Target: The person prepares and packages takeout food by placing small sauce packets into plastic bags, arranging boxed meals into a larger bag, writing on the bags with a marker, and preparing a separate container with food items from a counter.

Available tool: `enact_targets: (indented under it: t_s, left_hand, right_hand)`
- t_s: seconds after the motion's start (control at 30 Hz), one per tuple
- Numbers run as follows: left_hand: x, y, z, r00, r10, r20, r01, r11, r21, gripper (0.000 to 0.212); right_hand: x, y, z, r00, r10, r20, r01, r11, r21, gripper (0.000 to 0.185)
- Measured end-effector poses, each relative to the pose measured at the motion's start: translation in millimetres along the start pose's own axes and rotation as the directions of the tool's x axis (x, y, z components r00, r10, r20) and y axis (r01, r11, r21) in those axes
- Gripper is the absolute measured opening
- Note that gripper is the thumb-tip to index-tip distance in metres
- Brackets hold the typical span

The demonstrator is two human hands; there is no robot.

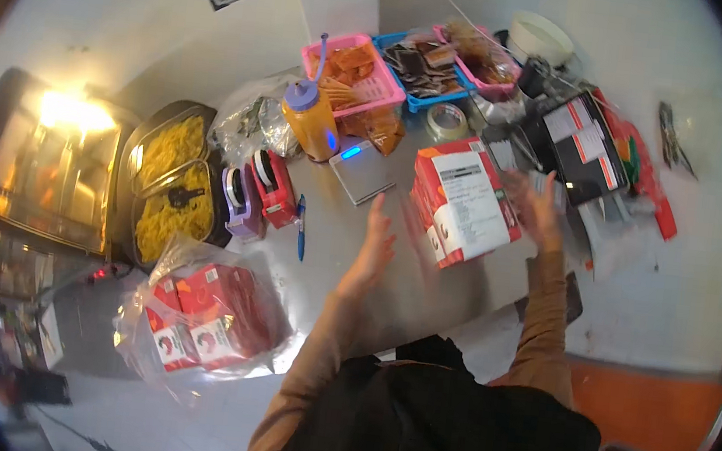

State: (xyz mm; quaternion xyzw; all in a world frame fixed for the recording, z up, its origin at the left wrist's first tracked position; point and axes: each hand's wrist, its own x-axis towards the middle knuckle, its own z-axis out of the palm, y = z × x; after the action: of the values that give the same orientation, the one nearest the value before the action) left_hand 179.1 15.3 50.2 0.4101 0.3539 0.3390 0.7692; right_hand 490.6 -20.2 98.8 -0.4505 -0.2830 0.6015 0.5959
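A red and white carton (431, 187) with a printed paper slip (472, 204) on its top stands on the steel table (386, 301). To its left, my left hand (375, 247) is raised with the fingers apart, holding nothing. On the carton's right side my right hand (538, 208), slightly blurred, is spread and also holds nothing. Beyond my left hand lies a flat digital scale (363, 176) with a lit display. A clear plastic bag (165, 264) at the near left holds several red cartons (213, 315).
Tape dispensers (272, 193) and a blue pen (301, 229) lie left of centre. Behind stand a yellow squeeze bottle (312, 121), a tape roll (447, 122) and baskets (376, 82) of packets. Trays of yellow food (171, 205) are at left, a black device (583, 150) at right.
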Motion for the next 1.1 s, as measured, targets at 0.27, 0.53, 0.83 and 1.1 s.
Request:
enact_targets:
  t_s: [0.27,0.53,0.83,1.1]
  left_hand:
    - [82.5,-56.0,56.9,0.993,0.096,0.064,-0.066,0.925,-0.374,0.071]
    - [-26.7,-30.3,17.3,0.998,-0.066,-0.005,0.049,0.787,-0.615,0.064]
    - [-135.9,19.1,-50.8,0.906,0.006,-0.423,-0.178,0.912,-0.370,0.061]
    - [-261.2,114.0,-48.2,0.764,0.625,-0.159,-0.085,0.341,0.936,0.027]
  right_hand:
    - [-32.7,24.1,54.0,0.977,0.168,0.128,-0.137,0.966,-0.221,0.079]
    - [-42.0,137.1,53.1,0.857,0.407,0.316,-0.410,0.910,-0.061,0.081]
    - [-45.9,206.1,171.7,0.871,0.202,0.447,-0.140,0.976,-0.169,0.078]
    - [-67.5,55.1,235.3,0.832,-0.098,0.547,0.420,0.754,-0.504,0.057]
